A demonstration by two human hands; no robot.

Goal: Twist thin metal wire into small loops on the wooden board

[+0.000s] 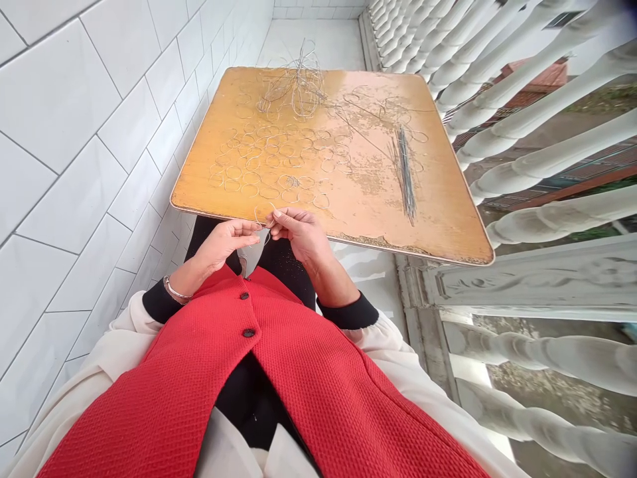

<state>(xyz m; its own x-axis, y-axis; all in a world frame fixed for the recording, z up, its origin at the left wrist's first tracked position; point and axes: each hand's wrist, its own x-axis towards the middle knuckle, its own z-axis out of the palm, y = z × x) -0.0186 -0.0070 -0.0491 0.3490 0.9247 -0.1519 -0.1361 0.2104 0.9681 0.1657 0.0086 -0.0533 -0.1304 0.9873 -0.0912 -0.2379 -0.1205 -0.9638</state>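
Just off the near edge of the worn wooden table (368, 192), both of my hands meet at a thin bent wire (257, 216). My left hand (226, 240) pinches it between thumb and fingers. Close beside it, my right hand (298, 232) has its thumb and forefinger closed on the same wire, the other fingers curled in. Curved ends of wire stick out above and below the fingertips; its full shape is partly hidden. Past my hands, many wire rings (269, 156) lie spread over the table's left half.
A tangled bunch of wire (298, 86) stands at the table's far side. On the right lies a bundle of straight wires (405, 176), with loose strands nearby. A tiled wall (89, 172) runs along the left, a white balustrade (542, 212) along the right.
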